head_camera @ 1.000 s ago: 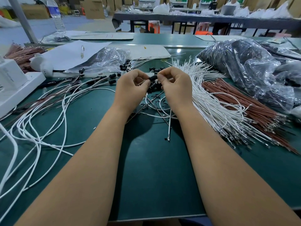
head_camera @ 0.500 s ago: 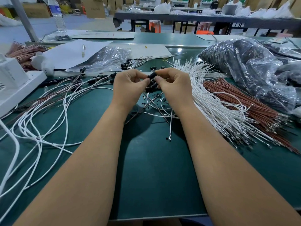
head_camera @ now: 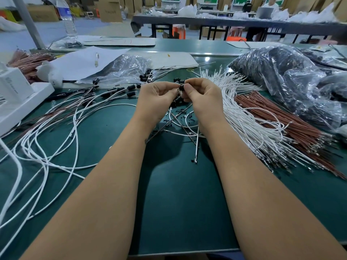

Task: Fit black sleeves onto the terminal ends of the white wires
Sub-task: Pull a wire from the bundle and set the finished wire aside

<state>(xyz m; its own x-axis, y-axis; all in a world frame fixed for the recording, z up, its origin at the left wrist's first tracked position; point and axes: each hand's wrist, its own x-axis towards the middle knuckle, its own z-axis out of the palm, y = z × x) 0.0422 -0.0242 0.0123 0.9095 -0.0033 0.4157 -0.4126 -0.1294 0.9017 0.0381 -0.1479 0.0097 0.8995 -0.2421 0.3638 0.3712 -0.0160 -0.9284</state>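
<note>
Hands above green table, warehouse beyond.

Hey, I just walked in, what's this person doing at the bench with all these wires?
A person is fitting black sleeves onto wire ends. Both hands meet over the green mat: the right hand pinches a small black sleeve at its fingertips, and the left hand pinches right beside it, apparently holding the wire end, which is hidden. Bare white wires fan out on the right next to brown wires; wires already sleeved lie to the left.
</note>
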